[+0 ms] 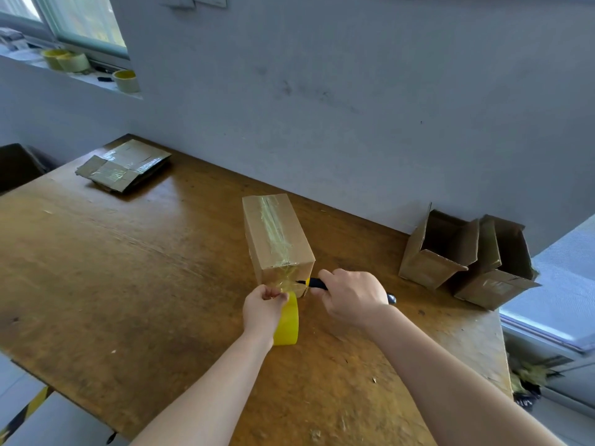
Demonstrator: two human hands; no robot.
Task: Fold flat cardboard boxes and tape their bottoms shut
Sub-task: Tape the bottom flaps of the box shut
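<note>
From the head camera, a taped cardboard box (277, 239) stands mid-table (128, 268). The left hand (262, 309) curls around a yellow tape roll (287, 323) at the box's near end, pinching the tape; the right hand (352, 297) grips a utility knife (314, 282), its tip at the tape. Two folded boxes (463, 255) sit right.

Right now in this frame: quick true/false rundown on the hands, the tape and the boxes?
1. The left hand holds the yellow tape roll. True.
2. The right hand is empty. False: its fingers grip a knife at the tape by the box.
3. The taped box stands on the table. True.
4. The flat cardboard stack lies beside the right hand. False: it lies at the table's far left corner.
5. Two open boxes sit at the right by the wall. True.
</note>
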